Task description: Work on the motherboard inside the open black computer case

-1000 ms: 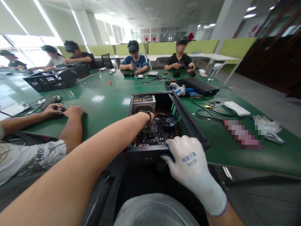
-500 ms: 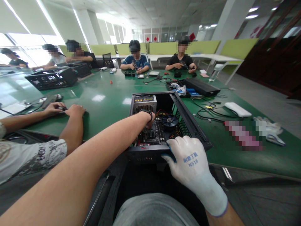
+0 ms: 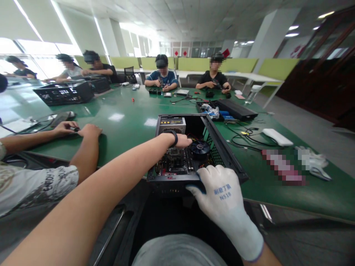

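Observation:
An open black computer case point(image 3: 233, 164) lies in front of me at the table's near edge. In it are a motherboard point(image 3: 175, 159), a black round cooling fan point(image 3: 199, 147) and a grey power supply point(image 3: 173, 126). My left hand point(image 3: 183, 140), bare with a dark band at the wrist, hovers over the motherboard. Its fingers are stretched out towards the fan, and no held thing shows. My right hand point(image 3: 220, 188), in a white work glove, grips the case's near rim, its thumb on the front side and its fingers over the edge.
At my left a co-worker's hands point(image 3: 83, 129) hold a small thing on the green table point(image 3: 124, 107). Black cables point(image 3: 244, 137), a white box-like object point(image 3: 277, 137), a pixelated pink packet point(image 3: 283, 168) and gloves point(image 3: 316, 162) lie right. Another dark case point(image 3: 238, 109) stands behind.
My left hand has risen out of the case's interior and moved slightly right, its fingers now straighter. My right hand keeps its hold on the rim. The view has shifted slightly.

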A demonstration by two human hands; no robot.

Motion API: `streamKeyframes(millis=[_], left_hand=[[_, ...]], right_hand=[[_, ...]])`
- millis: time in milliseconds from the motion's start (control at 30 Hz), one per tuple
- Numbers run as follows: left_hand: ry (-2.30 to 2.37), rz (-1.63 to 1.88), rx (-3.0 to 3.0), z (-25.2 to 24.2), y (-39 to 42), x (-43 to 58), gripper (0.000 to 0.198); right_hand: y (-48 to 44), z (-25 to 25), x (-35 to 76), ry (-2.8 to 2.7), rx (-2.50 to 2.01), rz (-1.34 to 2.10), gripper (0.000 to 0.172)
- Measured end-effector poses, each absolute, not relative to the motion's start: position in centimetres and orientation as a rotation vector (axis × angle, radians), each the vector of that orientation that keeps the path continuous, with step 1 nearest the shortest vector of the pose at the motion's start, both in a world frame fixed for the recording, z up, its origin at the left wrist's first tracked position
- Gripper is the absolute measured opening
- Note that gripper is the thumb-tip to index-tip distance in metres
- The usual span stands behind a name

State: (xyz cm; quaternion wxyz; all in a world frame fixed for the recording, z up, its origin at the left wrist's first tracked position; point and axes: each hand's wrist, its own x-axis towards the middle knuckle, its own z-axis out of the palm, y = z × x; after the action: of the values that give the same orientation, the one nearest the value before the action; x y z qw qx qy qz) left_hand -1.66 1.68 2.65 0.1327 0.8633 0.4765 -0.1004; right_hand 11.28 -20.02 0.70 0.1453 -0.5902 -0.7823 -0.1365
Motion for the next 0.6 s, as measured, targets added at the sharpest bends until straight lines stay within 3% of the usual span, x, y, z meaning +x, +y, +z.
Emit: streamKeyframes(millis=[267, 433, 600], left_hand=[[1.492, 0.32, 2.56, 6.6, 1.7, -4.2, 0.052], [1.544, 0.788, 2.419, 9.2, 1.6, -6.6, 0.045], [1.533, 0.982, 2.332, 9.8, 1.5, -8.2, 0.04]], right_hand=[[-16.0, 1.0, 10.9, -2.273, -1.731, -0.457, 0.044], [-8.0, 1.4, 10.8, -2.28, -1.781, -0.464, 0.05], [1.2, 1.7, 10.0, -2.273, -1.829, -0.439, 0.057]])
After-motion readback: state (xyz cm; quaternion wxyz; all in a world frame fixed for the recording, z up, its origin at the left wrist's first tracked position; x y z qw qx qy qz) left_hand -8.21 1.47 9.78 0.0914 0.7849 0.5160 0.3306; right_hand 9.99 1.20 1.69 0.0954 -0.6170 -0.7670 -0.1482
